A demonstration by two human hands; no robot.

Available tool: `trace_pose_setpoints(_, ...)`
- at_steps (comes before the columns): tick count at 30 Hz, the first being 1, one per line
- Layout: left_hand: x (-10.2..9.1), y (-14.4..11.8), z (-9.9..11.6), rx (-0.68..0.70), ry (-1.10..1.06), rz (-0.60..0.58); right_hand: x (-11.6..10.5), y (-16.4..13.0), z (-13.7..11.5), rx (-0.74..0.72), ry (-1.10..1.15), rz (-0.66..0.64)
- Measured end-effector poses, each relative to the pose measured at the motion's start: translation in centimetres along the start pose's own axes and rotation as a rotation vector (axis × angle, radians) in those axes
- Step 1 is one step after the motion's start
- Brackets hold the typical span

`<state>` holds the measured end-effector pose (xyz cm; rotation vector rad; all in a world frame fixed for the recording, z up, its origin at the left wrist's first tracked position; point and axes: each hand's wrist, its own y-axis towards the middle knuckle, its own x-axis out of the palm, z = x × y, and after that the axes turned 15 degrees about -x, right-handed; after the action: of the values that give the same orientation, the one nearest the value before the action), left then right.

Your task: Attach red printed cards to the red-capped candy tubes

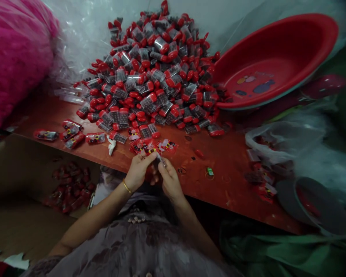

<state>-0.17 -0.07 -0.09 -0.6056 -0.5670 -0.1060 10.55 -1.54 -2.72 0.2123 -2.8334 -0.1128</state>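
Two hands meet at the near edge of the surface (227, 181), fingertips together over one small piece. Left hand (137, 171) and right hand (169, 181) both pinch the small packet (158, 157) between them; fingers closed on it, no gap visible. Packet too small and partly covered to tell its long axis; it appears to run roughly left-right between the two grips. Neither hand is clearly nearer: both touch it.

Just beyond the fingertips, touching or nearly so, lies a cluster of flat printed packets (154, 146). Farther out in the same direction, well apart from the hands, sits the big pile of red-capped clear tubes (155, 77), spreading to the far edge. Straight line from hands to pile is crossed only by the flat packets.

To the left along the surface: a short row of filled packets (72, 134). Below that edge, a cardboard box (23, 169) holding more red pieces (70, 188); left hand is the nearer one to it.

To the right: red basin (276, 57), tilted, rim resting near the pile. Clear plastic bags (276, 140) and a dark round lid-like item (314, 204) at far right, blurred. Pink fluffy bundle (14, 57) at upper left.
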Motion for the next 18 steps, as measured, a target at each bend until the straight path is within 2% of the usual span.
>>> trace_pose_setpoints(3, -0.2, -0.4, 0.4, 0.051, -0.071, 0.023, -0.2, 0.0, -0.3, -0.079, -0.052, 0.022)
trace_pose_setpoints(6, -0.1, -0.7, -0.1, 0.05, -0.095, 0.033, 0.2, 0.1, -0.3, -0.12, -0.166, 0.044)
trace_pose_setpoints(10, -1.2, -1.8, -0.5, 0.019, -0.147, 0.136, 0.9, 0.7, 0.2, -0.138, -0.371, -0.082)
trace_pose_setpoints(13, -4.6, -3.9, 0.4, -0.07, -0.215, 0.252, -0.5, 2.5, 0.2, -0.31, -0.824, -0.132)
trace_pose_setpoints(15, -8.3, -5.9, 1.0, -0.081, -0.303, 0.398, -2.5, 4.5, 0.1, -0.404, -1.173, -0.051)
trace_pose_setpoints(17, -12.7, -8.1, 1.2, -0.034, -0.437, 0.602, -5.0, 6.5, 0.3, -0.361, -1.411, 0.027)
trace_pose_setpoints(18, -14.8, -9.1, 1.1, -0.032, -0.532, 0.688, -6.1, 7.3, 0.6, -0.337, -1.471, 0.013)
